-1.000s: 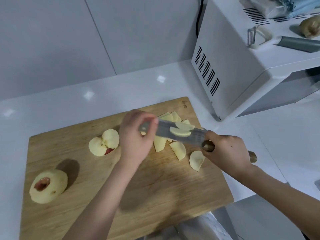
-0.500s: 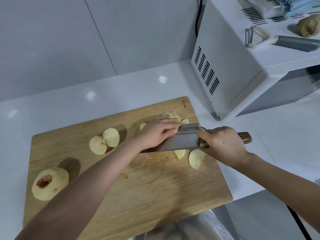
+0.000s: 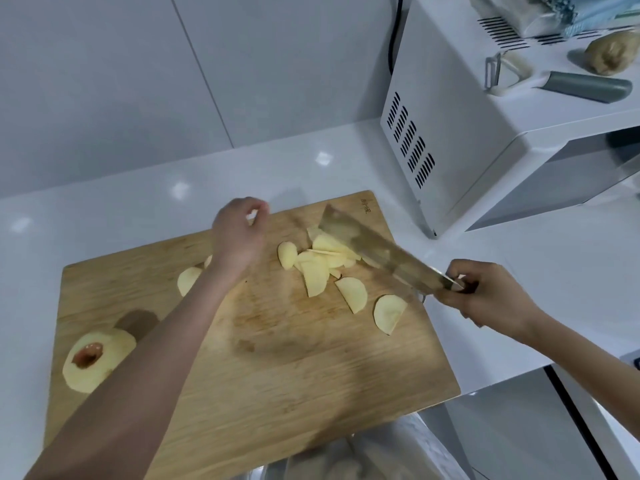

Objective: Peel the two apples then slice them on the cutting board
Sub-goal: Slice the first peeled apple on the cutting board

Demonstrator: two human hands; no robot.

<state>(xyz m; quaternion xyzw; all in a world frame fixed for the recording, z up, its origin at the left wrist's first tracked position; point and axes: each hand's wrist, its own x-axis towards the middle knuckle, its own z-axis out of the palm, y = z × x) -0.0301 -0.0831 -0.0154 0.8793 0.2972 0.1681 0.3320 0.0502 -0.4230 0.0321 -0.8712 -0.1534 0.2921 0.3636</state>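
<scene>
Right grip (image 3: pixel 485 294) is closed around the handle of the cleaver (image 3: pixel 374 247). The broad blade is blurred and slants out over the far right part of the cutting board (image 3: pixel 277 358), above the heap of pale apple slices (image 3: pixel 318 268). That hold probably keeps the edge ready over the cut fruit while the other hand is clear of it. The left grip (image 3: pixel 237 237) hangs above the board's far edge, well apart from the blade. Its fingers are loosely curled with nothing plainly in them, though a pale spot near the thumb is too small to read. Part of a partly sliced apple (image 3: pixel 188 278) shows behind the left forearm and looks like the next piece to cut. The whole peeled apple (image 3: pixel 97 358) sits alone at the near left corner with its brown hollow facing up, seemingly parked away from the working zone until its turn. Two loose slices lie near the board's right edge, close to the knife hand. The board rests at an angle on a glossy white desk (image 3: pixel 121 209) below plain grey wall panels (image 3: pixel 104 81). A white microwave (image 3: pixel 467 150) stands just beyond the board's right corner. A peeler (image 3: pixel 502 74) lies on top of it, set aside, which suggests the peeling is finished.
</scene>
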